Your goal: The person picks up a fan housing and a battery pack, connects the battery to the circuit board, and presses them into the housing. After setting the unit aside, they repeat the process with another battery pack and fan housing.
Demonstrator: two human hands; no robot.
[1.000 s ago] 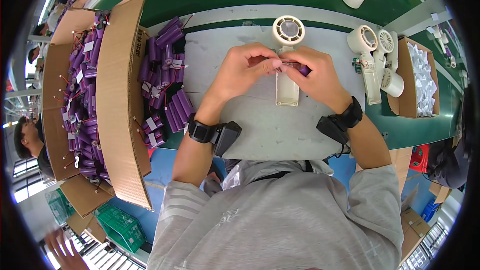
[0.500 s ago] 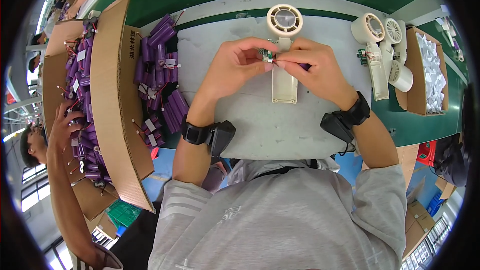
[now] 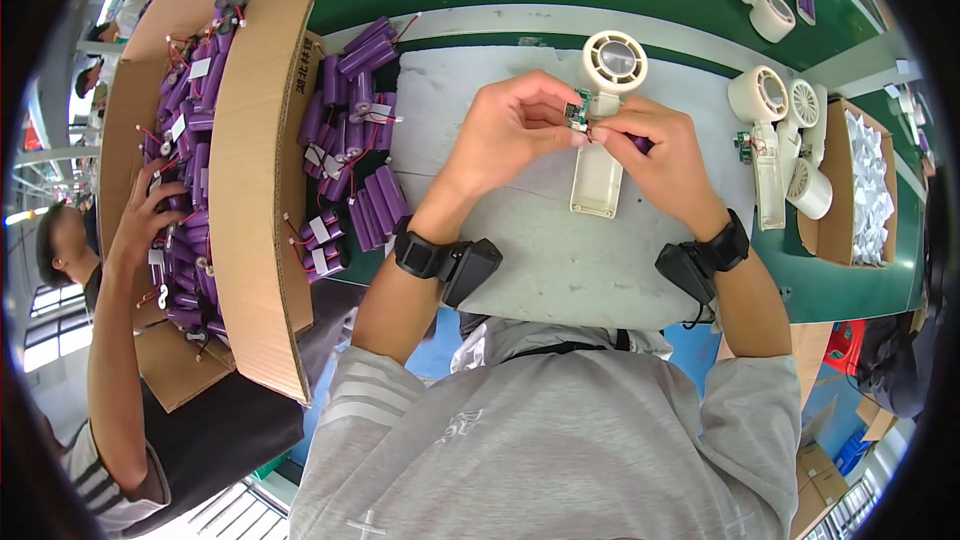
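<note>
My left hand point(image 3: 512, 132) pinches a small green circuit board point(image 3: 577, 112) between thumb and fingers. Close beside it, my right hand point(image 3: 662, 148) is closed on a purple battery point(image 3: 641, 144), mostly hidden by the fingers. Its thumb and forefinger meet thin wires at the board's lower edge; whether the plug is seated there I cannot tell. Below both hands lies a cream handheld fan point(image 3: 598, 180), its round head away from me and its hollow handle toward me, on a pale grey mat point(image 3: 480, 270).
At left stands a cardboard box point(image 3: 262, 170) of purple batteries, a co-worker's hand point(image 3: 148, 215) inside it. More batteries point(image 3: 380, 202) are heaped between box and mat. On the right are several fan bodies point(image 3: 768, 155) and a carton of white packets point(image 3: 868, 190).
The whole view has shifted, so the bench sits farther right and slightly lower. My hands keep nearly the same hold on the board and battery. The co-worker's hand stays among the batteries.
</note>
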